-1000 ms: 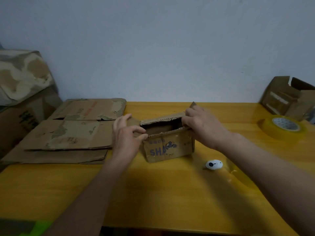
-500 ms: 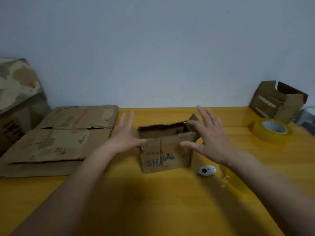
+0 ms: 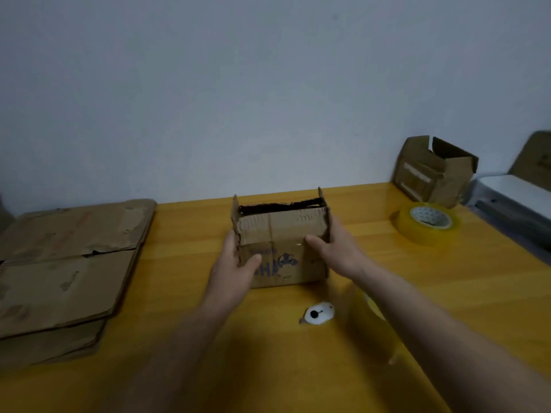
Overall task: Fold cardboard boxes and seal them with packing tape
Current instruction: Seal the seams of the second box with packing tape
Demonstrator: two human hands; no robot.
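cardboard: small worn box [image 3: 280, 248], light and floppy I'd guess, mid-table, left of the tape roll [image 3: 427, 223]
hands: left hand [image 3: 235, 263] and right hand [image 3: 334, 248] clasp its 2 ends, thumbs in front
grab: low corners, top flaps look flimsy

Box [image 3: 281, 251] centre; flat cardboard [image 3: 65, 263] left; tape roll [image 3: 428, 223] right (near wall).

Counted on yellow table [image 3: 179, 338]: two hands, left hand [image 3: 235, 268] and right hand [image 3: 335, 251]; two standing boxes, small box [image 3: 283, 242] and open box [image 3: 432, 171] at the back right; one flat cardboard stack [image 3: 65, 263], sheet count unclear; one tape roll [image 3: 428, 223]; one small white cutter [image 3: 318, 313]
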